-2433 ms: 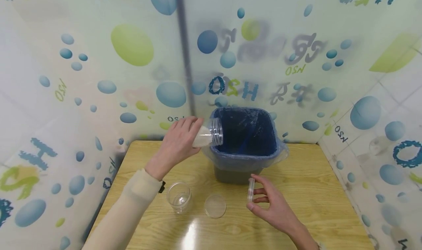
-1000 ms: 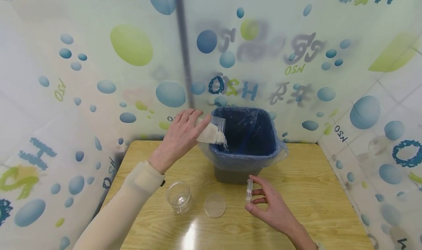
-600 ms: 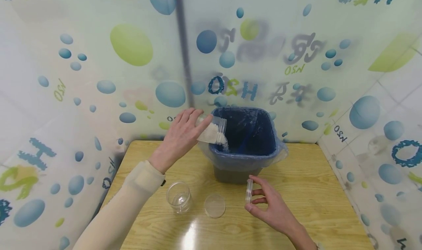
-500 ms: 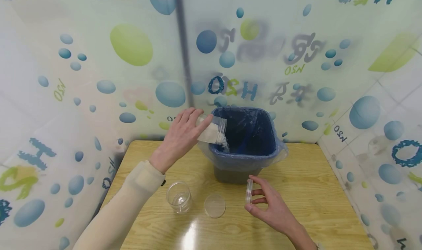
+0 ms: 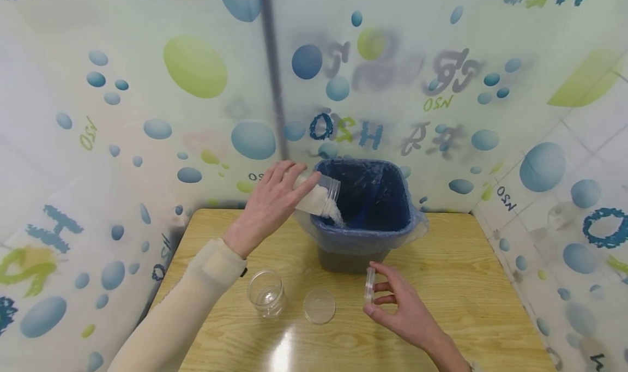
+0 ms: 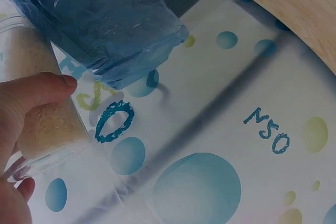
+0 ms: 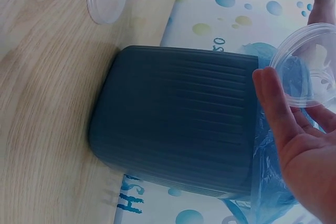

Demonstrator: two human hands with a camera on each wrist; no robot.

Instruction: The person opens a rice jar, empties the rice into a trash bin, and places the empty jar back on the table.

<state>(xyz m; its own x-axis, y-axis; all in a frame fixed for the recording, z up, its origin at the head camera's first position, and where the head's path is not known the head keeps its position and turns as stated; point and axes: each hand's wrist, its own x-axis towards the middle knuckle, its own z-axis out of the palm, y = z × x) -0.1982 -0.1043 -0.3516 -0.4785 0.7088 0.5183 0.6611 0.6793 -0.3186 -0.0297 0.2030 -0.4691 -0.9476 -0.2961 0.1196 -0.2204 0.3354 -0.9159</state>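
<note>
In the head view my left hand (image 5: pixel 269 205) grips a clear jar (image 5: pixel 319 197) of white grains that look like rice (image 6: pixel 50 124). Its mouth tips down over the left rim of a bin (image 5: pixel 350 258) lined with a blue bag (image 5: pixel 365 234), and grains stream out into the bag. The left wrist view shows thumb and fingers wrapped around the jar. My right hand (image 5: pixel 404 312) pinches a clear round lid (image 5: pixel 370 285) on edge between thumb and fingertips, in front of the bin. That lid (image 7: pixel 315 38) appears beside the bin's top in the right wrist view.
A clear glass jar (image 5: pixel 267 295) without a lid stands on the wooden table (image 5: pixel 451 285), left of a clear round lid (image 5: pixel 320 306) lying flat. Patterned walls (image 5: pixel 196 110) close in the table's back and sides.
My left hand has moved slightly right and tilted the jar further down over the bin. Grains began to fall and now pour more thickly. My right hand has barely moved with its lid.
</note>
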